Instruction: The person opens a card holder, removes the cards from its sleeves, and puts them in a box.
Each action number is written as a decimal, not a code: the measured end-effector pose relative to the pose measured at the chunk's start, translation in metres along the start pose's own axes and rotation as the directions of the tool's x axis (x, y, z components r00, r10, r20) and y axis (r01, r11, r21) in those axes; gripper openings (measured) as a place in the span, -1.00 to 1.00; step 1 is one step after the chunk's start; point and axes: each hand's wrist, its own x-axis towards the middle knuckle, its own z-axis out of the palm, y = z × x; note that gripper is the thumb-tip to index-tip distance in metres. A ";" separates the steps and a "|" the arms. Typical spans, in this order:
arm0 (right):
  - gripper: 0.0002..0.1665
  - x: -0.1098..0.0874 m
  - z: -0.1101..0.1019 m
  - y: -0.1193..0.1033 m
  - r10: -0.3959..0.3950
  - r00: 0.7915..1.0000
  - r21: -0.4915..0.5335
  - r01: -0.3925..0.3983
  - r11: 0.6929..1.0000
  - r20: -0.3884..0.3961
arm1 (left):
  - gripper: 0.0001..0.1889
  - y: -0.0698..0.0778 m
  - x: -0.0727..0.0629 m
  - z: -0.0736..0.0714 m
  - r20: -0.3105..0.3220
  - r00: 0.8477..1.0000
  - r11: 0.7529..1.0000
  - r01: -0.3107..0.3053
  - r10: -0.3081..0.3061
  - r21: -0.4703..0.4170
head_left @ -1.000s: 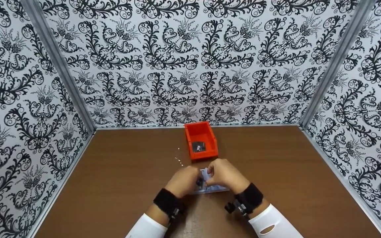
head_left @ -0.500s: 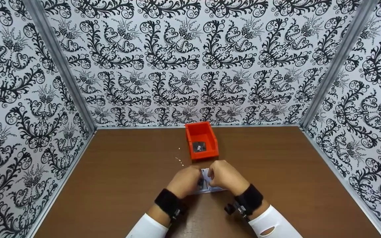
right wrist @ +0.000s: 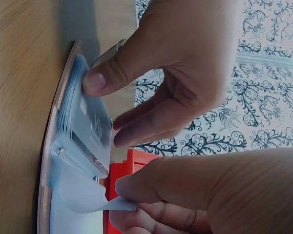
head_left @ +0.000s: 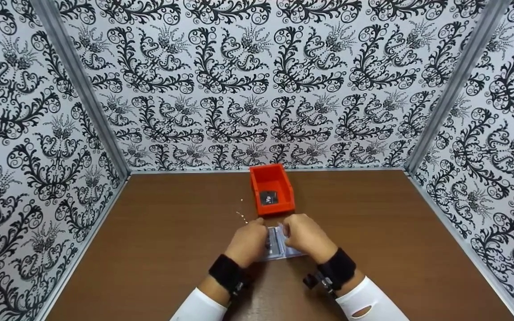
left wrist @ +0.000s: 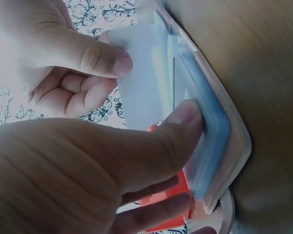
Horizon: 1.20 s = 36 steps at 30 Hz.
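Observation:
An opened card holder [head_left: 277, 250] with clear plastic sleeves lies on the brown table. My left hand [head_left: 247, 243] is over its left half; in the left wrist view the thumb presses on the stack of sleeves [left wrist: 212, 129]. A grey card marked VIP [right wrist: 92, 124] shows through the top sleeve in the right wrist view, with the left fingers apart beside its far edge. My right hand [head_left: 307, 234] pinches the corner of a single clear sleeve [right wrist: 80, 187] between thumb and fingers, and that sleeve bends up from the right half.
Just beyond the holder stands a red bin [head_left: 277, 209] with a dark card [head_left: 268, 197] inside. Small pale specks [head_left: 242, 217] show on the table left of the bin. Patterned walls [head_left: 257, 89] enclose the back and both sides.
My right hand has drawn the sleeve over to the right, and more of the holder's middle shows between the hands. My left hand has shifted slightly left, a finger now reaching forward.

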 end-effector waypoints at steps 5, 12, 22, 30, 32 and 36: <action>-0.71 -0.001 -0.001 0.003 -0.003 1.000 0.007 0.003 1.000 -0.020 | -0.78 -0.001 0.001 0.000 0.052 0.997 0.999 0.052 -0.052 -0.006; -0.76 -0.001 -0.007 0.016 0.037 0.999 0.022 -0.036 0.999 -0.037 | -0.80 -0.002 0.004 0.001 0.086 0.994 0.998 0.063 -0.063 0.002; -0.76 0.006 -0.007 0.036 0.127 0.990 0.051 -0.130 0.990 0.056 | -0.82 -0.004 0.004 0.001 0.098 0.993 0.998 0.063 -0.063 0.001; -0.71 0.004 0.000 0.045 0.179 0.978 0.044 -0.185 0.982 0.107 | -0.78 -0.004 0.004 0.003 0.108 0.992 0.997 0.070 -0.070 -0.005; -0.70 0.003 0.001 0.046 0.185 0.976 0.049 -0.192 0.980 0.117 | -0.77 -0.003 0.004 0.003 0.109 0.991 0.997 0.075 -0.075 0.002; -0.70 0.002 0.001 0.050 0.154 0.982 0.043 -0.159 0.986 0.106 | -0.73 -0.003 0.005 0.001 0.100 0.991 0.996 0.086 -0.089 0.030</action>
